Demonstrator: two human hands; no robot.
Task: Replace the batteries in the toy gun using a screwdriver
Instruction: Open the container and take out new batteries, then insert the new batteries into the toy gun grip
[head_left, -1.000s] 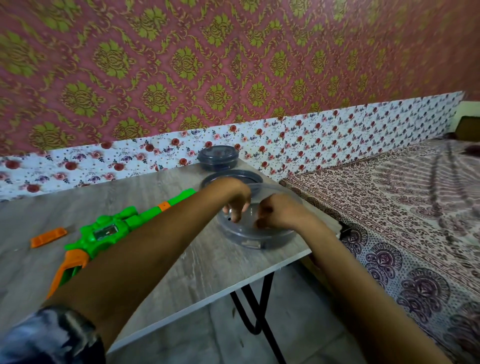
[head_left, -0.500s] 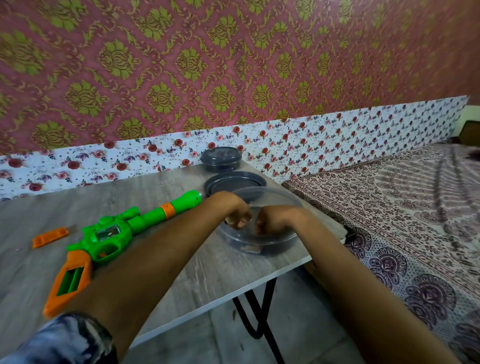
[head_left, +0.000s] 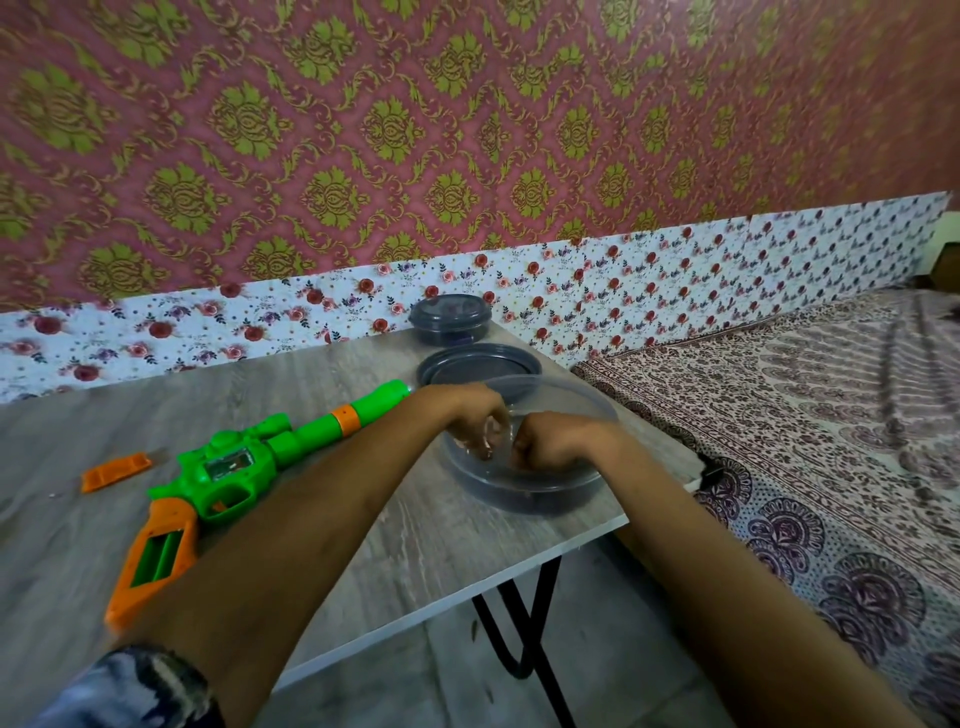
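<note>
The green and orange toy gun (head_left: 234, 465) lies on the table at the left, its grip pointing toward me and an open slot in the handle. A small orange cover (head_left: 117, 470) lies apart to its left. Both hands reach into an open round grey container (head_left: 535, 491) near the table's right edge. My left hand (head_left: 470, 421) has its fingers curled down inside. My right hand (head_left: 550, 441) is bunched beside it, almost touching. What the fingers hold is hidden. No screwdriver shows.
The container's grey lid (head_left: 478, 366) lies flat just behind it, and a closed round tub (head_left: 449, 319) stands further back by the wall. The grey wooden table (head_left: 415, 561) ends close to the container's right side. A patterned bed (head_left: 805, 415) lies to the right.
Both hands have stayed inside the open container and drawn a little closer together. The gun and the orange cover have not moved on the table.
</note>
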